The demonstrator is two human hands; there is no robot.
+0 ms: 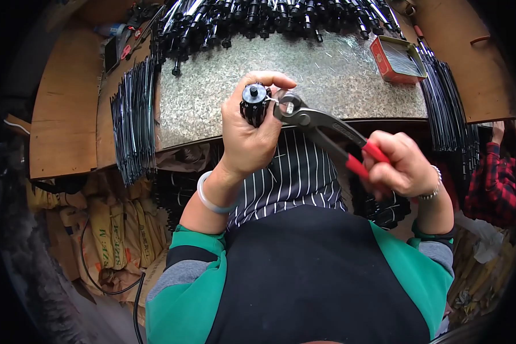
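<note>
My left hand [248, 137] is wrapped round a black ribbed piece that looks like a folded umbrella frame [252, 109]. Its round pale end disc with a black knob faces up. My right hand [400, 166] grips the red handles of end-cutting pincers [327, 121]. The pincers' jaws are beside my left thumb and forefinger, at a thin whitish wire sticking out from the ribbed piece's side. Whether the jaws bite on the wire cannot be made out. The right fingers are slightly blurred.
A speckled worktop [200, 86] lies beyond my hands. Black frames [252, 20] are heaped at its back. Bundles of thin black ribs hang over its left [135, 120] and right [446, 97] edges. A red tin [387, 66] holds thin wires. Another person's plaid sleeve [492, 183] shows at right.
</note>
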